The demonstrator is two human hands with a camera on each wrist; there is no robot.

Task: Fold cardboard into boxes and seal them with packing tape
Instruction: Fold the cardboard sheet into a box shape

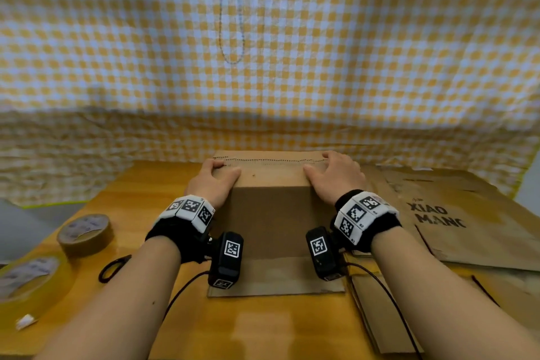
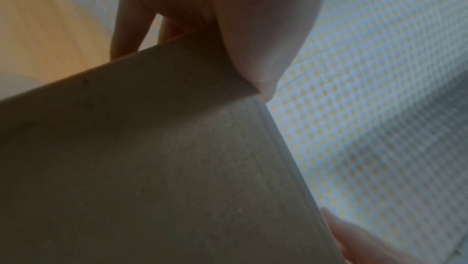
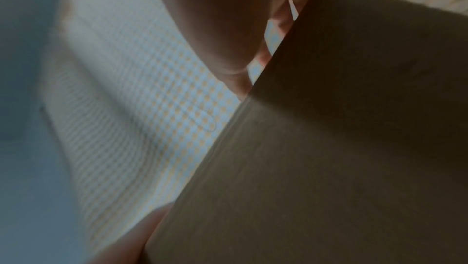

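A brown cardboard box [image 1: 271,213] stands in the middle of the wooden table [image 1: 257,327], with one flap lying flat toward me. My left hand [image 1: 216,178] grips its top left corner, thumb along the top and fingers down the left side. My right hand [image 1: 333,175] holds the top right corner the same way. In the left wrist view the thumb [image 2: 266,38] presses the cardboard [image 2: 152,168] while fingers [image 2: 126,34] curl behind its edge. The right wrist view shows the thumb [image 3: 220,28] against the cardboard panel [image 3: 329,168].
A brown tape roll [image 1: 84,235] and a yellowish tape roll [image 1: 29,278] lie at the left, beside a black loop [image 1: 112,267] and a white scrap [image 1: 26,321]. Flat printed cardboard sheets [image 1: 455,219] are stacked at the right. A checked cloth [image 1: 263,52] hangs behind.
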